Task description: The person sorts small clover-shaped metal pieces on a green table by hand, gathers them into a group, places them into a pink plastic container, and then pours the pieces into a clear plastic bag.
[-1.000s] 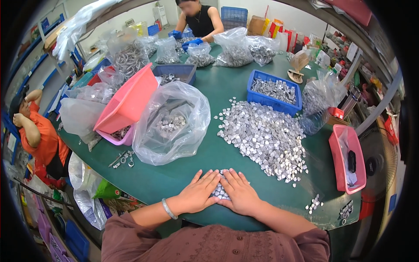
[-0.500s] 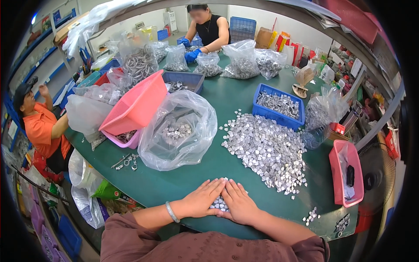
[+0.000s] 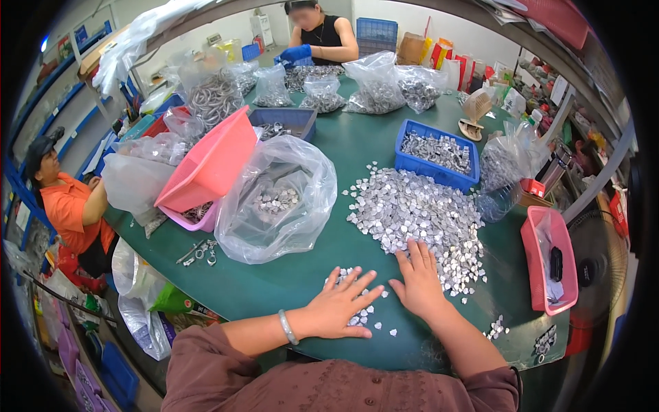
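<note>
My left hand, with a pale bangle at its wrist, lies palm down with fingers spread. Under and around it is a small group of silvery, flat metal pieces on the green table. To its right, my right hand rests with fingers stretched out, its fingertips touching the near edge of a large pile of the same small pieces. Neither hand grips anything. The left palm hides part of the small group.
An open clear plastic bag holding some pieces stands left of the pile, beside a tilted pink basin. Behind the pile is a blue bin of metal parts. A pink basket stands right. Two people work beyond: one opposite, one left.
My hands, joined over the small group before, have parted. The right moved up and right to the big pile; the left spread its fingers. The person opposite drew their gloved hands together.
</note>
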`<action>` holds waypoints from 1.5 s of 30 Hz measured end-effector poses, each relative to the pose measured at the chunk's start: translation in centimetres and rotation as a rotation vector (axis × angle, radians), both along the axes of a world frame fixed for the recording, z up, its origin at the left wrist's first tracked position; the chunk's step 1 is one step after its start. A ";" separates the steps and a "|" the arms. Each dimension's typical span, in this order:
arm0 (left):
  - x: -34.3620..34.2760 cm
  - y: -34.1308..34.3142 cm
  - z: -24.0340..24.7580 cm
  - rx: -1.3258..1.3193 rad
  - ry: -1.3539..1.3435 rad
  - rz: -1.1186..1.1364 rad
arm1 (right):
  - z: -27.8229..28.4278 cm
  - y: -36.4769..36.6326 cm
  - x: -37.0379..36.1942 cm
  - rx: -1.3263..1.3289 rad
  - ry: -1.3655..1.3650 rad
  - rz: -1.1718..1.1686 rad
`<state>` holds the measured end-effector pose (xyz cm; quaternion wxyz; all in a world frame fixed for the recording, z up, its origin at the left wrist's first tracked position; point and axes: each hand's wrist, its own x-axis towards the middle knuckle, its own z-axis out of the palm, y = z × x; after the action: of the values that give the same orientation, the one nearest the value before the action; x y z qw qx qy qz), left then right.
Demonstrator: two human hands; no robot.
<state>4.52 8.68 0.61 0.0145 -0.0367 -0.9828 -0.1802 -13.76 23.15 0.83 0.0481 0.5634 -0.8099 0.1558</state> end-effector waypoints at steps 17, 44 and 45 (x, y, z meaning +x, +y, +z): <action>-2.8 2.0 -0.7 -0.027 0.043 -0.248 | -2.2 1.0 -1.1 -0.013 0.082 0.094; -0.1 0.6 -1.6 0.034 0.182 -0.191 | -1.6 0.1 -2.2 0.013 0.047 0.174; 0.2 0.3 -1.5 0.028 0.186 -0.206 | -1.2 -0.4 -2.1 0.015 0.046 0.172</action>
<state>4.72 8.96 -0.92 0.0875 -0.1537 -0.9656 -0.1904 -15.86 22.77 -0.41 0.0488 0.6349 -0.7582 0.1402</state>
